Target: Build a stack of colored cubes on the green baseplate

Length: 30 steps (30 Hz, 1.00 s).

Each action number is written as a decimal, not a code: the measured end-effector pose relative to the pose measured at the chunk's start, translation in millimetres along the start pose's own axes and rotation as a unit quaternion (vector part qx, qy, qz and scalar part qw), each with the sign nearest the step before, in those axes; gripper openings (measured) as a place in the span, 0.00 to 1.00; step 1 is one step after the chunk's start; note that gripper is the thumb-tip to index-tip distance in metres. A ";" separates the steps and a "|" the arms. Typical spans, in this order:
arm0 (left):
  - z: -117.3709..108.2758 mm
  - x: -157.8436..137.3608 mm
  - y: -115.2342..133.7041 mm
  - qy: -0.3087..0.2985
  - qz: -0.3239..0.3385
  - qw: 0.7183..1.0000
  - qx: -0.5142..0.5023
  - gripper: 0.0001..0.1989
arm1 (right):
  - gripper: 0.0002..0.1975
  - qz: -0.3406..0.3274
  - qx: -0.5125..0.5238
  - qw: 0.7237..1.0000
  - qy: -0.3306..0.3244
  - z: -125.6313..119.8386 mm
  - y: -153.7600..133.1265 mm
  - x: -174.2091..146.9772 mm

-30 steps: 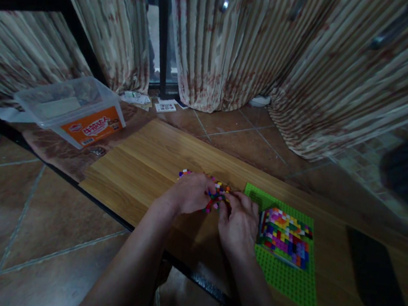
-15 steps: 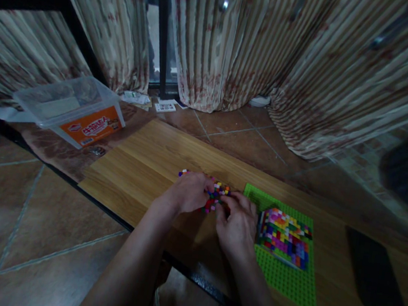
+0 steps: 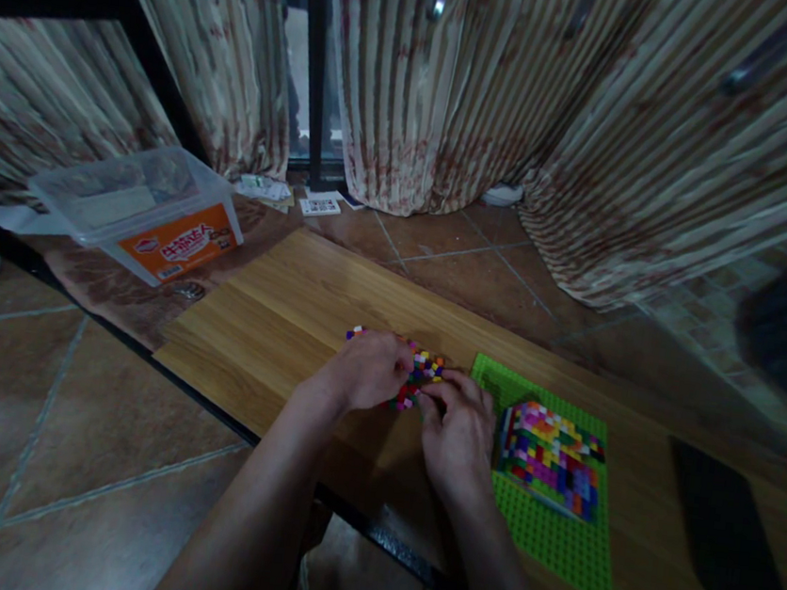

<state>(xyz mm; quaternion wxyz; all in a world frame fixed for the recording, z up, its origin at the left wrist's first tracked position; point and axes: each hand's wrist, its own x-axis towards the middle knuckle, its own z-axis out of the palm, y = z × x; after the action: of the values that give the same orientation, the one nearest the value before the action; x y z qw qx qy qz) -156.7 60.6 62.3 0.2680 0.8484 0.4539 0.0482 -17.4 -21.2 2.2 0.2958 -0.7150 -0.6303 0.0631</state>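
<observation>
A pile of small multicoloured toy bricks lies on the wooden board between my hands. My left hand is over the pile's left part, its fingers curled down among the bricks. What those fingertips hold, if anything, is hidden. At the pile's right edge, my right hand has thumb and forefinger drawn close together; anything between them is too small to name. To its right, a colourful block of stacked bricks sits on a green studded baseplate.
The wooden tabletop carries a dark flat panel at the right. A clear plastic tub with an orange label stands at far left. Striped curtains hang behind, and papers lie near their foot.
My right thumb and forefinger have shifted slightly at the pile's edge. The left hand stays nearly in place, and the built block and baseplate look the same.
</observation>
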 end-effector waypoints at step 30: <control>7.7 2.8 14.4 0.042 0.074 0.995 -0.045 0.12 | 0.11 0.053 0.087 0.994 0.050 -13.4 -0.3 4.9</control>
<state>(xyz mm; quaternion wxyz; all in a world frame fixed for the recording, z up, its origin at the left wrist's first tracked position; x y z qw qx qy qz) -141.9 53.2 62.4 0.2817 0.8640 0.3984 0.1239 -10.4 -21.2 14.7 0.3838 -0.7215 -0.5680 0.0977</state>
